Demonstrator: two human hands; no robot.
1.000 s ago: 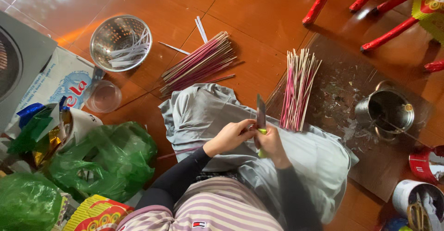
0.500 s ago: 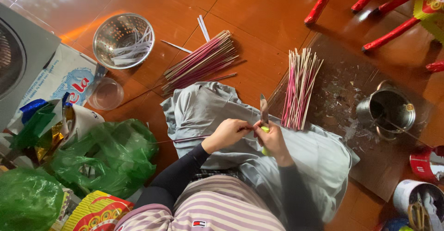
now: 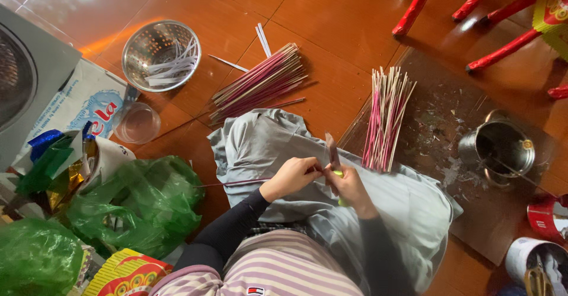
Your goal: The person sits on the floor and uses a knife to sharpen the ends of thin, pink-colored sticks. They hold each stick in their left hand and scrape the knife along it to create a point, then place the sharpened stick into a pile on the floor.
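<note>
Over the grey cloth (image 3: 266,148) both hands meet: left hand (image 3: 291,177) pinches a thin stick (image 3: 236,183), right hand (image 3: 350,185) grips a knife (image 3: 332,151). Pink stick bundles lie at eleven (image 3: 260,83) and one o'clock (image 3: 387,118), colander (image 3: 161,54) at ten.

Seated on red tiled floor (image 3: 331,12), grey cloth (image 3: 266,148) spread over lap. Left hand (image 3: 293,176) pinching a thin pink stick (image 3: 228,183) lying leftward across the cloth. Right hand (image 3: 350,185) gripping a small knife (image 3: 333,152), blade pointing up, touching the stick at the fingertips. Loose bundle of pink sticks (image 3: 260,84) on floor beyond the cloth; second bundle (image 3: 387,118) on dark mat (image 3: 473,213). Metal colander (image 3: 161,54) holding white strips far left. Metal pot (image 3: 500,148) on mat. Green plastic bags (image 3: 139,204) near left.
</note>
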